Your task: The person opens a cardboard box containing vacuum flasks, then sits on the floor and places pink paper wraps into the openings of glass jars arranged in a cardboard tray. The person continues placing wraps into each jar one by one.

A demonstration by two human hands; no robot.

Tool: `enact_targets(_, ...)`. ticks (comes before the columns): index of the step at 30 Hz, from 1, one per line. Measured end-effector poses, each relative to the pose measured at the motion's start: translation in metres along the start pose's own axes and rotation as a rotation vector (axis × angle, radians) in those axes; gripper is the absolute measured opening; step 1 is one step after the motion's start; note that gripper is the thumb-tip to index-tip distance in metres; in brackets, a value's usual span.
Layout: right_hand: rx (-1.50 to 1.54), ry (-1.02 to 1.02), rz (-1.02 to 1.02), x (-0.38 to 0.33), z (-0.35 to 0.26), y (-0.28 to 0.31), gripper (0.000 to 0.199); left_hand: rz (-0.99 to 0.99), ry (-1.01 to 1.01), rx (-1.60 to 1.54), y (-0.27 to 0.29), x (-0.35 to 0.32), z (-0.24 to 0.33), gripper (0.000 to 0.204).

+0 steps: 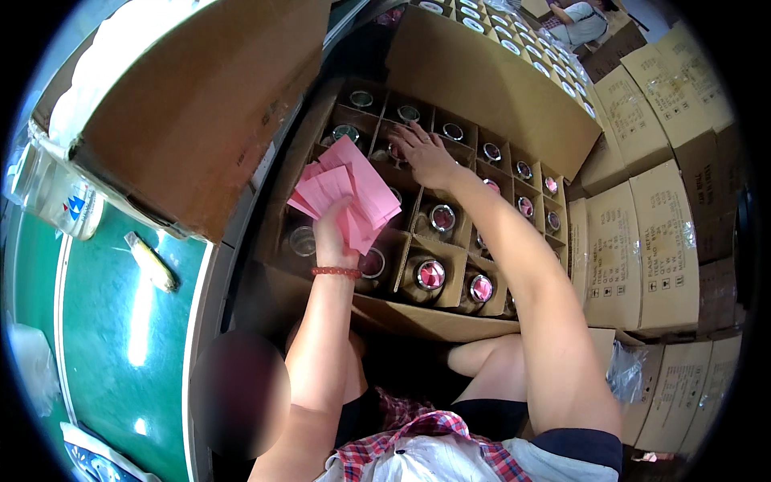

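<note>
A bunch of pink paper slips (365, 181) is gripped in my left hand (337, 233), which wears a red bead bracelet (336, 272). It hovers over the left side of a cardboard carton (434, 319) with cardboard dividers. Glass jars with round silver rims stand upright in the compartments. Pink shows at the top of several, such as a front jar (430, 275); others, like a back-left jar (361, 99), look clear. My right hand (426, 158) reaches in near the back, fingers stretched out over a jar (397, 153) that it partly hides. Whether the fingertips touch it I cannot tell.
At left, a green table (100, 297) holds a yellow utility knife (151, 261), a clear plastic jar (56, 193) and an opened carton (201, 112). Another carton of white-rimmed jars (510, 46) lies beyond. Stacked cartons (610, 241) line the right. Another person (580, 22) is far back.
</note>
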State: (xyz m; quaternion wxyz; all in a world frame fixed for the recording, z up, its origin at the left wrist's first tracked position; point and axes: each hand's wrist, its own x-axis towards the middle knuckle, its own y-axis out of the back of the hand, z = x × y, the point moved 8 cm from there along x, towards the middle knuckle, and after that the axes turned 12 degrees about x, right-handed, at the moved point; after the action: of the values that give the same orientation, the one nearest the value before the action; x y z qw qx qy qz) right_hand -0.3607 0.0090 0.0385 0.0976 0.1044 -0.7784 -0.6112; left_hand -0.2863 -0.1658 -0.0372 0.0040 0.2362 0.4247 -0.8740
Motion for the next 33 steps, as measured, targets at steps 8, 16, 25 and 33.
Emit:
enact_targets(8, 0.631, -0.126, 0.025, -0.030, -0.067, 0.029, 0.035, -0.036, -0.013, -0.045, -0.010, 0.001, -0.008, 0.041)
enact_targets(16, 0.633, -0.187, 0.211, -0.034, -0.041, 0.065, 0.027, 0.074, -0.005, 0.007, -0.003, 0.000, -0.007, 0.039)
enact_targets(25, 0.909, -0.069, 0.429, -0.043, -0.039, 0.071, 0.026, -0.176, 0.068, -0.087, -0.037, -0.018, 0.000, 0.034)
enact_targets(33, 0.827, -0.217, 0.450, -0.043, -0.017, 0.081, 0.022, 0.059, -0.061, 0.098, -0.014, -0.006, 0.000, 0.026)
